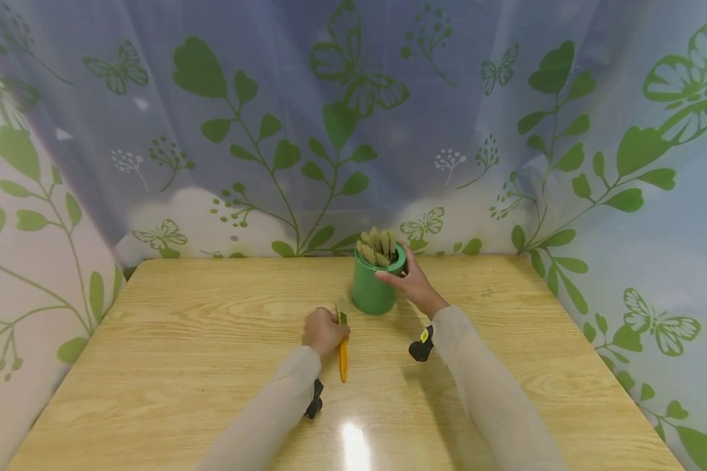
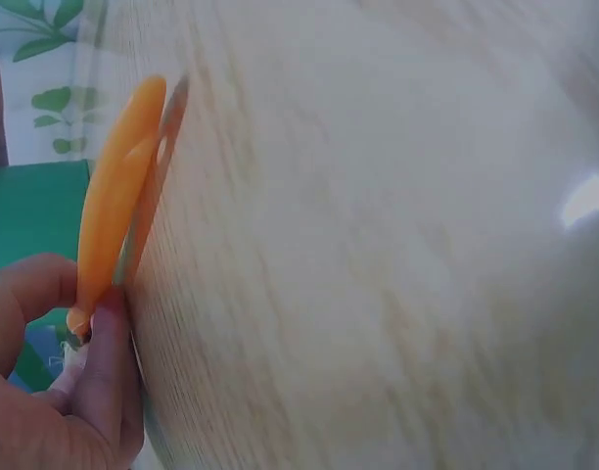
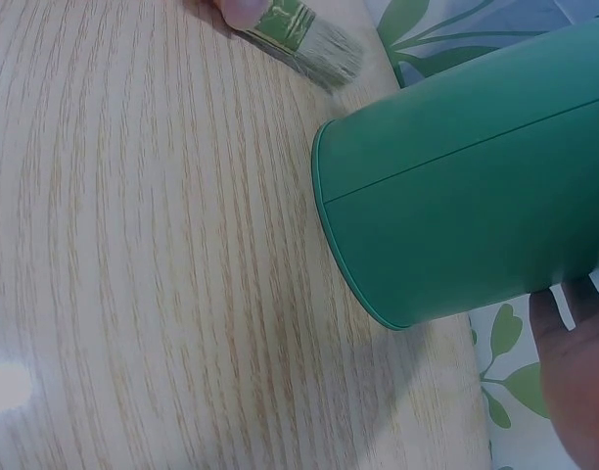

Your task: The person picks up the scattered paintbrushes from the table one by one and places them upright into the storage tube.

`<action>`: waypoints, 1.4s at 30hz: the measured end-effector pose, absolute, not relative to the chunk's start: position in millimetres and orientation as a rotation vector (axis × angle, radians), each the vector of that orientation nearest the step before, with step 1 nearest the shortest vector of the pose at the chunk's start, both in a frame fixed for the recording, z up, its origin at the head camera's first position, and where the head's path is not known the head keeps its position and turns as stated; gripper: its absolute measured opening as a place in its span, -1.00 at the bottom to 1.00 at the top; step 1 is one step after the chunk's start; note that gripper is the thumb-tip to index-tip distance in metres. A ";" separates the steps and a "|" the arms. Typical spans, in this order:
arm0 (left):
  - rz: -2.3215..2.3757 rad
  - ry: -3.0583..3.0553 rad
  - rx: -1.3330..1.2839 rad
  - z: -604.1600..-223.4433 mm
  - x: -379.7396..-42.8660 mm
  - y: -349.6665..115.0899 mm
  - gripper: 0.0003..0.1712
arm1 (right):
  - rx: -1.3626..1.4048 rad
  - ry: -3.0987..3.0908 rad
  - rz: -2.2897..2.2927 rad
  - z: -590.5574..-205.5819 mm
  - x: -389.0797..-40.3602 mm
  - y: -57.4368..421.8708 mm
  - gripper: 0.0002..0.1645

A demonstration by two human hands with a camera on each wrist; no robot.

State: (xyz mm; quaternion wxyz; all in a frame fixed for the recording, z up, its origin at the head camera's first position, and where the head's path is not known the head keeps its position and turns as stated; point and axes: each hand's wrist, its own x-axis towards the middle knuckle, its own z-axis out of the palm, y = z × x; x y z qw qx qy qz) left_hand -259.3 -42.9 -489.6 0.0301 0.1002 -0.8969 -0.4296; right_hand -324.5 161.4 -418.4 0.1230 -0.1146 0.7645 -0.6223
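Note:
My left hand [image 1: 323, 329] pinches a paintbrush [image 1: 344, 360] low over the table, its orange handle toward me and its pale bristles toward the back. In the left wrist view, thumb and fingers meet at the base of the orange handle [image 2: 118, 186]. A green cylindrical pot [image 1: 371, 291] stands upright just beyond the bristles. Several tan bristle heads [image 1: 376, 247] stick up out of it. My right hand [image 1: 412, 284] grips the pot's upper right side, thumb at the front of the rim. The right wrist view shows the brush's bristles [image 3: 329, 56] close beside the pot's base.
The wooden table [image 1: 212, 314] reaches back to a curtain [image 1: 259, 196] printed with green leaves and butterflies, which also hangs at both sides. The pot stands near the table's back edge. Light glares off the front of the tabletop.

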 end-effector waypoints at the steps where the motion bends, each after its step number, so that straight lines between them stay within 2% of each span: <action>1: -1.342 -2.761 0.315 -490.7 -259.5 -44.0 -0.79 | -0.330 2.230 -1.814 -418.7 -324.7 161.1 0.16; 13: -1.431 -2.696 0.304 -493.8 -270.7 -67.3 -0.83 | -0.343 2.212 -1.832 -417.2 -323.9 160.4 0.14; 22: -1.579 -2.621 0.341 -454.9 -279.9 -91.3 -0.83 | -0.334 2.207 -1.831 -416.9 -324.7 160.9 0.15; 30: -1.724 -2.549 0.363 -422.5 -297.2 -109.3 -0.73 | -0.339 2.218 -1.829 -419.2 -324.9 161.4 0.14; 42: -1.926 -2.433 0.316 -356.2 -304.4 -101.3 -0.58 | -0.333 2.230 -1.806 -417.8 -325.1 162.0 0.14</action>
